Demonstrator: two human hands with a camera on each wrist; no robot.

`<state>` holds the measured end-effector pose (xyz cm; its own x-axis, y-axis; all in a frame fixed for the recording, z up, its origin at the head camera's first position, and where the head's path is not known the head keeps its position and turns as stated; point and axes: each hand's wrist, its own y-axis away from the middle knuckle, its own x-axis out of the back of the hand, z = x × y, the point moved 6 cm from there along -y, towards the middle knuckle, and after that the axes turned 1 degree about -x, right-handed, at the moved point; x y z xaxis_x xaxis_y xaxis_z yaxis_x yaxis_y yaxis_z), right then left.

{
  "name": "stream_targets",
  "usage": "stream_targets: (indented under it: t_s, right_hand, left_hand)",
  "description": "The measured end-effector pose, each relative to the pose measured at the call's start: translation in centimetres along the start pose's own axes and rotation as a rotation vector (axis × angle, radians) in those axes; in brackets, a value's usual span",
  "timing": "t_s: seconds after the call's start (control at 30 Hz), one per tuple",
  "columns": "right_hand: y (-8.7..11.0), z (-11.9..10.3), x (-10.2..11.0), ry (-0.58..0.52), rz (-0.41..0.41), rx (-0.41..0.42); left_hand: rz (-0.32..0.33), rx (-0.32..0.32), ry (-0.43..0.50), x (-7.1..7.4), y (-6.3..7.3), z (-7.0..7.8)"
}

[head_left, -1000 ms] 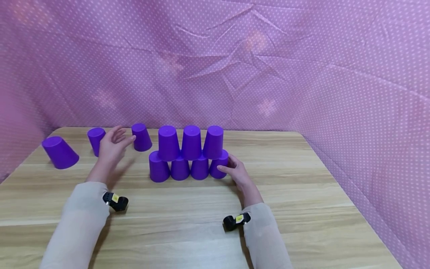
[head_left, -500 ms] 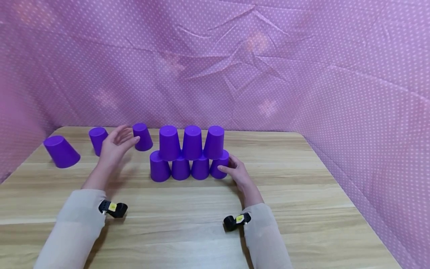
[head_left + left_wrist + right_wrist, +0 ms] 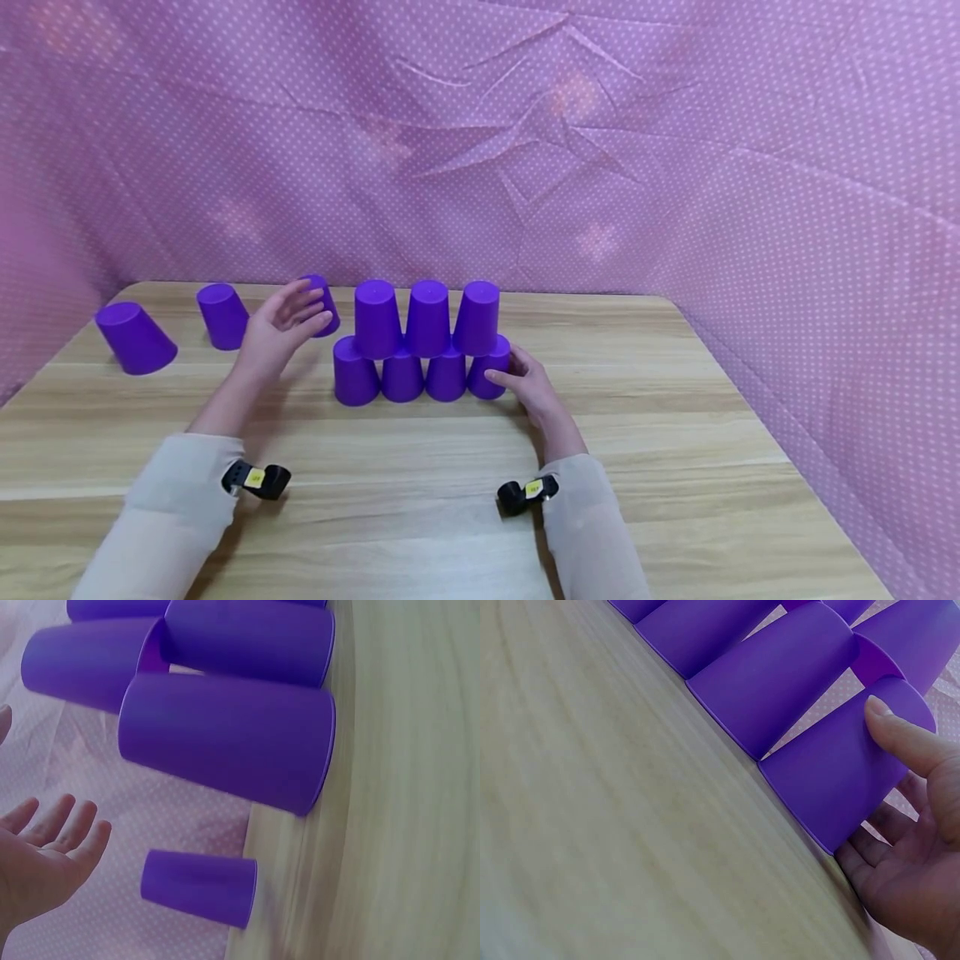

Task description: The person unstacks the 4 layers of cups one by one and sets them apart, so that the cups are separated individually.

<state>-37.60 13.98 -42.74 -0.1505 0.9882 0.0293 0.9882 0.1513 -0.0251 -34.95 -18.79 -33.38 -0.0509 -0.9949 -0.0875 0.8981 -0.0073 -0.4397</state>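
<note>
Upside-down purple cups form two rows in the head view: a bottom row (image 3: 402, 379) with three cups on top (image 3: 428, 321). My right hand (image 3: 536, 392) holds the rightmost bottom cup (image 3: 482, 387); in the right wrist view its thumb lies on that cup's side (image 3: 840, 765), fingers round the far side. My left hand (image 3: 277, 333) is raised with spread fingers, holding nothing. It partly covers a lone purple cup (image 3: 331, 307) left of the stack. In the left wrist view, the left hand (image 3: 45, 859) shows beside that lone cup (image 3: 199, 889), apart from it.
Two more upside-down purple cups stand at the left, one near the back (image 3: 223, 318) and one farther left (image 3: 137, 340). All stand on a wooden table (image 3: 420, 500). A pink dotted cloth (image 3: 480, 167) hangs behind and at the sides.
My left hand has moved right, from beside the back-left cup to in front of the lone cup nearest the stack. The right hand stays on its cup.
</note>
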Motion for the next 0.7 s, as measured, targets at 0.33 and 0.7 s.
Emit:
stream_targets:
  t_s: [0.33, 0.7]
  right_hand:
    - [-0.1, 0.0, 0.0, -0.002, 0.001, -0.002]
    - [-0.1, 0.0, 0.0, -0.001, 0.011, 0.001]
  left_hand:
    - [-0.058, -0.024, -0.192, -3.0, -0.1, 0.9]
    - [-0.087, 0.037, -0.275, -5.1, -0.5, 1.2]
